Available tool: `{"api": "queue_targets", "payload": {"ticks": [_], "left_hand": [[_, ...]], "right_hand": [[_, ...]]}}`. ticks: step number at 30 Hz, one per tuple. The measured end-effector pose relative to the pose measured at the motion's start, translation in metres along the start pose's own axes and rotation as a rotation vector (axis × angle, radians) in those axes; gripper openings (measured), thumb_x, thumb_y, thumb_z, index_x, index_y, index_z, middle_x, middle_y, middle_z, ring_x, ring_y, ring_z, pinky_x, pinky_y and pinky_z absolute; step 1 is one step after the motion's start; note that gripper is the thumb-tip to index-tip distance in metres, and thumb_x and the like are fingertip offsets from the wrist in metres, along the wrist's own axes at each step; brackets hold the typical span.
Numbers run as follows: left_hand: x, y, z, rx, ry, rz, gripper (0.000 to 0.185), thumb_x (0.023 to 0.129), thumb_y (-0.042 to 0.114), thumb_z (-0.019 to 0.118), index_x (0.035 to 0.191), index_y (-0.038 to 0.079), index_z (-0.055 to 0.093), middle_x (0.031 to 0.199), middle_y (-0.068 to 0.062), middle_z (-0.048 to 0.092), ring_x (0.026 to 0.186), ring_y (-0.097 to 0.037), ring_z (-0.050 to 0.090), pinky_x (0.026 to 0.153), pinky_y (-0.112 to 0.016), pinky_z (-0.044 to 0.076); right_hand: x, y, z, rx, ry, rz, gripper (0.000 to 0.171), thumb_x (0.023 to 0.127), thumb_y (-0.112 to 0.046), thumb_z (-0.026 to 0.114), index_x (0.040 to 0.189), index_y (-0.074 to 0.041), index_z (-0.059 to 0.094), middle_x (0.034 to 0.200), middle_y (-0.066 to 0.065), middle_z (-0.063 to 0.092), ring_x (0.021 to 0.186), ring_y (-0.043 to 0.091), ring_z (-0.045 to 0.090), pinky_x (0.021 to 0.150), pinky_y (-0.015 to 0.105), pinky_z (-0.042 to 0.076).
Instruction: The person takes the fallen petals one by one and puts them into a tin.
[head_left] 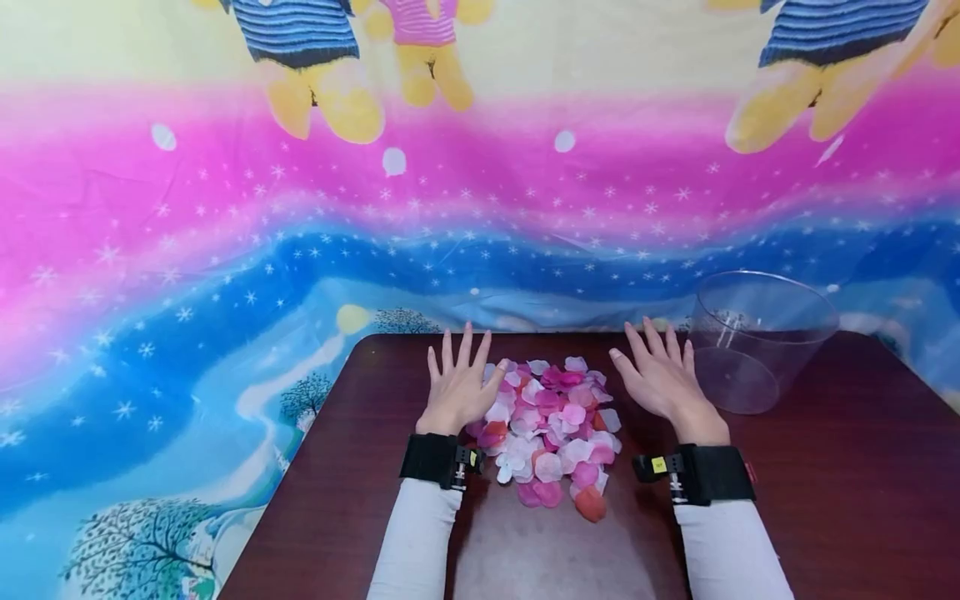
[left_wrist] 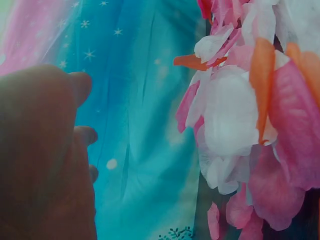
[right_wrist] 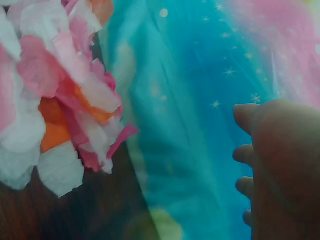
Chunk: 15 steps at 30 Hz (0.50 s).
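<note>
A loose heap of pink, white and orange-red petals (head_left: 551,421) lies on the dark wooden table between the two hands. On its left side my left hand (head_left: 461,383) is spread palm down with straight fingers, the thumb overlapping the heap's edge in the head view. My right hand (head_left: 663,375), also spread and holding nothing, is to the right of the heap, apart from it. In the left wrist view the petals (left_wrist: 235,115) fill the right side, with the hand (left_wrist: 45,155) at the left. The right wrist view shows petals (right_wrist: 55,95) opposite the hand (right_wrist: 285,170).
A clear plastic bucket (head_left: 795,367) stands at the table's back right, just beyond the right hand. The dark red-brown table (head_left: 847,492) has its far edge against a printed cloth (head_left: 487,192) with snowflakes and cartoon figures. Black straps (head_left: 723,475) hold cameras on both wrists.
</note>
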<state>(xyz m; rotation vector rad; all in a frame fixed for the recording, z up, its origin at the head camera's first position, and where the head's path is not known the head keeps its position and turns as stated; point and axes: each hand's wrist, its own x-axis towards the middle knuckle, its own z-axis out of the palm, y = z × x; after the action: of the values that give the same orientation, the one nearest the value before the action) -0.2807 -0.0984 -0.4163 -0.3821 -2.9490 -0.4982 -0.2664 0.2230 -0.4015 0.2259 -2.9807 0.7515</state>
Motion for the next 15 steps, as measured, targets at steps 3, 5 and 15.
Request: {"api": "queue_targets", "payload": {"ticks": [3, 5, 15], "left_hand": [[0.000, -0.001, -0.001, -0.016, -0.001, -0.001, 0.068, 0.107, 0.061, 0.026, 0.165, 0.028, 0.013, 0.173, -0.003, -0.004, 0.156, -0.034, -0.017, 0.120, -0.064, -0.007], [-0.001, -0.002, -0.003, -0.035, -0.004, -0.003, 0.068, 0.107, 0.060, 0.027, 0.165, 0.027, 0.013, 0.173, -0.003, -0.004, 0.156, -0.034, -0.018, 0.120, -0.064, -0.007], [-0.007, -0.004, -0.014, -0.185, -0.089, 0.017, 0.070, 0.105, 0.053, 0.048, 0.163, 0.019, 0.029, 0.171, -0.011, 0.013, 0.155, -0.043, 0.007, 0.119, -0.067, 0.011]], "right_hand": [[-0.002, -0.004, -0.008, 0.008, 0.018, -0.021, 0.076, 0.108, -0.058, 0.026, 0.165, -0.012, 0.007, 0.170, 0.021, -0.005, 0.151, 0.045, -0.022, 0.115, 0.066, -0.017], [-0.006, -0.009, -0.019, 0.026, 0.058, -0.052, 0.074, 0.109, -0.056, 0.027, 0.165, -0.012, 0.009, 0.170, 0.021, -0.003, 0.152, 0.045, -0.020, 0.115, 0.065, -0.018], [-0.045, 0.030, -0.104, 0.070, 0.472, -0.055, 0.068, 0.106, -0.032, 0.048, 0.160, 0.000, 0.022, 0.163, 0.034, 0.017, 0.149, 0.058, 0.009, 0.114, 0.075, -0.004]]}}
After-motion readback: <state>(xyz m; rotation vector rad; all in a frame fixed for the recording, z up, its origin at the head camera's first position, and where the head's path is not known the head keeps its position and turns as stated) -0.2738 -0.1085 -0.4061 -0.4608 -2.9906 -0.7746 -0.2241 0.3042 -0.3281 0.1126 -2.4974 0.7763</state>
